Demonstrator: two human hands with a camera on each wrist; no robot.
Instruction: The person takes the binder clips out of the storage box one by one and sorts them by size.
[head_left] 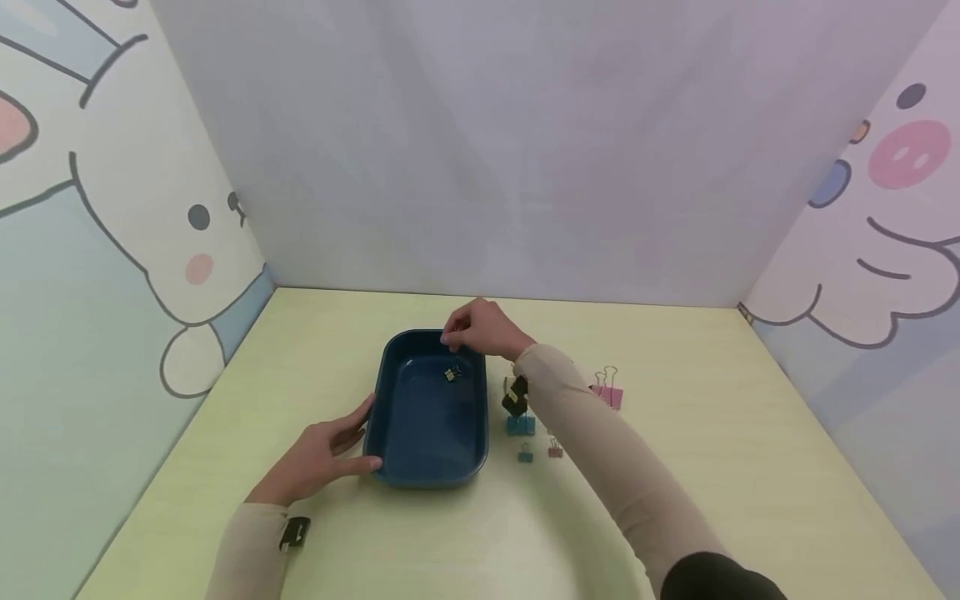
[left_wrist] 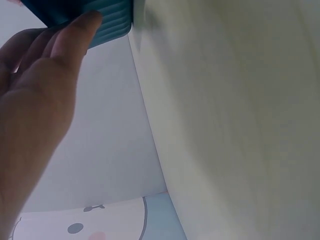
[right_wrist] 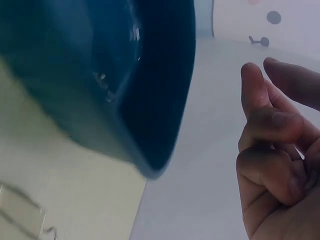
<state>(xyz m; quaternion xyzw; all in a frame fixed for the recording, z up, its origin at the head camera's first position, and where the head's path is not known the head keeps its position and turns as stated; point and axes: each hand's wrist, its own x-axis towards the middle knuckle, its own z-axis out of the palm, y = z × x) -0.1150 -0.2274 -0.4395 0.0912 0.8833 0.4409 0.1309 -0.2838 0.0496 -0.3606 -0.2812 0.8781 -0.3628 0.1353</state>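
Observation:
A dark blue rectangular tray point(head_left: 427, 433) lies on the table, with one small binder clip point(head_left: 452, 374) inside near its far right side. My left hand point(head_left: 318, 454) touches the tray's left side, thumb at the near left corner and fingers along the wall. Over the far right rim is my right hand point(head_left: 483, 327). In the right wrist view its thumb and index finger stand slightly apart with nothing between them, while the other fingers curl inward. To the right of the tray are a blue binder clip point(head_left: 521, 426), a small teal clip point(head_left: 526, 457) and a small pink clip point(head_left: 555, 451).
A larger pink binder clip point(head_left: 611, 395) sits beyond the right forearm, which partly covers it. Wire handles point(right_wrist: 20, 227) of another clip show low in the right wrist view. Pale walls point(head_left: 510, 167) enclose the table's back and sides.

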